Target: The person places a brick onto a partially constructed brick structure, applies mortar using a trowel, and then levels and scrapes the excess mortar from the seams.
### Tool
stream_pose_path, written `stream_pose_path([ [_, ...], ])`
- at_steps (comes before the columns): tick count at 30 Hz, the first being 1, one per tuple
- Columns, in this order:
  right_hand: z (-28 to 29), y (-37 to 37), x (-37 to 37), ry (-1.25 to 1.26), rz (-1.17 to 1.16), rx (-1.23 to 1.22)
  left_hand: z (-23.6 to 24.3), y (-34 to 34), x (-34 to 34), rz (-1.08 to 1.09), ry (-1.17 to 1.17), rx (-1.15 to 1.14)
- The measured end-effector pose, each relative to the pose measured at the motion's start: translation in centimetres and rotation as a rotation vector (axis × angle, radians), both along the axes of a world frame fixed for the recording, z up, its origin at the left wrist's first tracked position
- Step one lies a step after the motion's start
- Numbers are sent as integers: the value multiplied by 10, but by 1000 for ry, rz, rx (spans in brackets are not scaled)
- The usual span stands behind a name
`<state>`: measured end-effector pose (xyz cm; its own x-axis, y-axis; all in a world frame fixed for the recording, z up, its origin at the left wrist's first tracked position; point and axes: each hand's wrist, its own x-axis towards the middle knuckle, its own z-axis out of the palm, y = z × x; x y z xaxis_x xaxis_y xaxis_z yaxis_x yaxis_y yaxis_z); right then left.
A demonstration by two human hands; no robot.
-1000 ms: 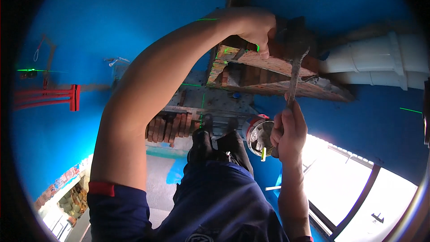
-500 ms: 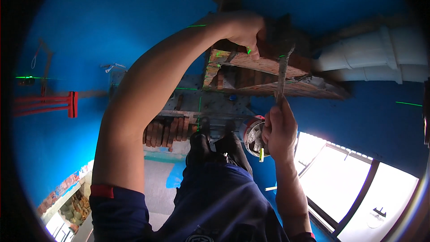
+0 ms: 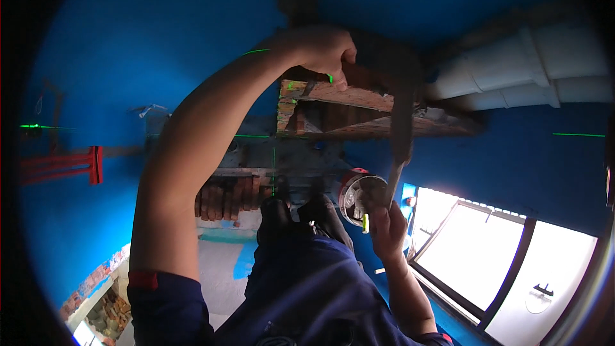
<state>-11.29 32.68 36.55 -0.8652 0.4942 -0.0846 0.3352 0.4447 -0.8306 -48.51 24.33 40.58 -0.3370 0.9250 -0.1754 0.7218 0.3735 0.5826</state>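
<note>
A saturated blue painted wall [image 3: 211, 19] surrounds the work area, crossed by thin bright green lines of light. A rough reddish brick ledge [image 3: 359, 94] juts out ahead, its left corner flecked with green light. Thick white plastic pipes [image 3: 506, 72] run along its right side, and a bright dark-framed window [image 3: 467, 253] lies at lower right. Below the ledge, a row of reddish-brown bricks [image 3: 224, 200] stands near a round red-and-white bucket [image 3: 343, 204] with greyish contents. A red slatted frame [image 3: 95, 165] is at far left.

The bare left arm rises from a navy sleeve with a red edge, then bends inward at the elbow. The left hand [image 3: 328, 51] sits palm down at the ledge's upper edge, fingers curled down against its front; whether it grips a brick I cannot tell. The right hand [image 3: 389, 227] is lower, beside the bucket, its fingers closed round the lower end of a long, dark, flat-bladed trowel-like tool [image 3: 401, 122].

This tool stands in front of the ledge's right part, its long axis nearly vertical in view, blade upward and narrow paler shank slanting slightly left toward the hand. Its upper end is blurred.
</note>
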Motion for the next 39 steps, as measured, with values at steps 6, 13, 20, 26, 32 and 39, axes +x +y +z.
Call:
stream_pose_path([
  [6, -33, 5, 23, -225, 67, 20, -9, 8, -7, -28, -16, -47],
  [13, -60, 13, -9, -109, 83, 163, -11, 8, -7, -32, -29, -55],
  [20, -59, 13, -11, -116, 68, 117, -2, 7, -4, -26, -22, -102],
  [26, -43, 12, 7, -203, -56, -261, -5, 5, -2, -13, 22, -106],
  [32, -7, 27, 30, 87, -227, -896, -2, 1, 7, 24, 47, -109],
  [39, -11, 69, 17, 256, -251, -1679, -18, -17, 17, 77, 266, 99],
])
